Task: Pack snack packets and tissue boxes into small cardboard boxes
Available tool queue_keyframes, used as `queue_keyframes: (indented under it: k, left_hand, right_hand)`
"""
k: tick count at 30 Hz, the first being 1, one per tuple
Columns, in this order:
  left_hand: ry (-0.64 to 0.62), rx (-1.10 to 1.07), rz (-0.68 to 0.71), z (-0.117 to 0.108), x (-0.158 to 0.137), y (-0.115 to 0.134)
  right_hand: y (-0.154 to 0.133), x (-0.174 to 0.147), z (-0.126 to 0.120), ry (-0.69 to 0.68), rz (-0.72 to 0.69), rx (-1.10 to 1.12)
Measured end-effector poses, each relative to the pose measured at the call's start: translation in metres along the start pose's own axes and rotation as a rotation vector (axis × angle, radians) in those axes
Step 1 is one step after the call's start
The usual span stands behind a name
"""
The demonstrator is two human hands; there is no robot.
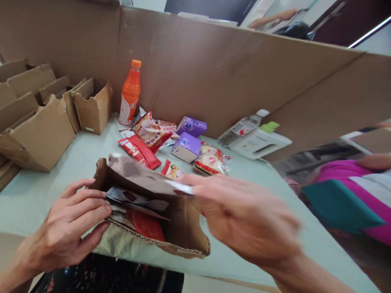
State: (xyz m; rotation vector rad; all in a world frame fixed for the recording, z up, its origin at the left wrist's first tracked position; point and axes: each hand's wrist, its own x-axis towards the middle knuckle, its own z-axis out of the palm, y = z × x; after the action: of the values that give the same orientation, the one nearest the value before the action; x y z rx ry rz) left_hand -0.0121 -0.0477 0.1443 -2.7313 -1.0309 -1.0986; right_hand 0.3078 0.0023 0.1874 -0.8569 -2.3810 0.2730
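An open cardboard box (186, 221) sits at the table's near edge, with several flat packets (143, 203) and a red packet (148, 226) standing inside. My left hand (73, 221) grips the box at its near left corner, fingers over the rim by the packets and thumb outside. A flat greyish packet (143, 175) with a white end is pinched in my right hand (244, 215), which is blurred by motion. That packet lies across the box's far side; its lower edge is at the opening. Just beyond lies a small snack packet (173, 171), partly hidden.
Behind lie red snack packets (149, 132), purple boxes (187, 145), a bread bag (211, 158), an orange bottle (130, 93), a clear bottle (244, 128) and a white jug (259, 142). Cardboard boxes (39, 134) line the left; a cardboard wall (214, 73) stands behind.
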Motion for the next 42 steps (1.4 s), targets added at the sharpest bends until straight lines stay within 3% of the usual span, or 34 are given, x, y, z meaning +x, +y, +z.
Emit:
queue_keyframes:
  k: [3,7,12,18,21,25,27,30,35,42]
  left_hand:
    - [0.014,-0.025,-0.006,0.001,-0.002,0.0]
    - [0.028,-0.03,0.005,0.002,-0.002,-0.001]
    - [0.049,-0.042,-0.008,0.005,-0.001,-0.005]
    - [0.074,-0.019,0.002,0.005,-0.006,-0.005]
    - [0.16,0.057,-0.073,0.004,-0.018,-0.006]
    - [0.222,-0.065,-0.219,0.009,-0.037,-0.014]
    - [0.211,-0.177,-0.274,0.015,-0.041,-0.017]
    - [0.149,-0.186,-0.286,0.021,-0.037,-0.018]
    - [0.162,-0.09,-0.266,0.024,-0.027,-0.013]
    - [0.166,-0.319,-0.32,0.023,-0.028,-0.011]
  right_hand:
    - [0.001,0.011,0.027,-0.214,-0.104,-0.237]
    - [0.003,0.016,0.044,-0.647,0.059,-0.4]
    - [-0.008,0.038,0.045,-0.764,0.016,-0.293]
    - [-0.006,0.062,0.065,-0.992,0.022,-0.235]
    - [-0.001,0.054,0.053,-0.891,0.015,-0.154]
    - [0.0,0.028,0.017,-0.524,0.081,-0.088]
    - [0.001,0.018,0.003,-0.344,0.086,-0.094]
    - [0.004,0.011,-0.005,-0.198,0.072,-0.091]
    - [0.008,-0.01,0.001,0.034,0.08,-0.041]
    - [0.016,-0.055,0.044,0.383,0.042,-0.03]
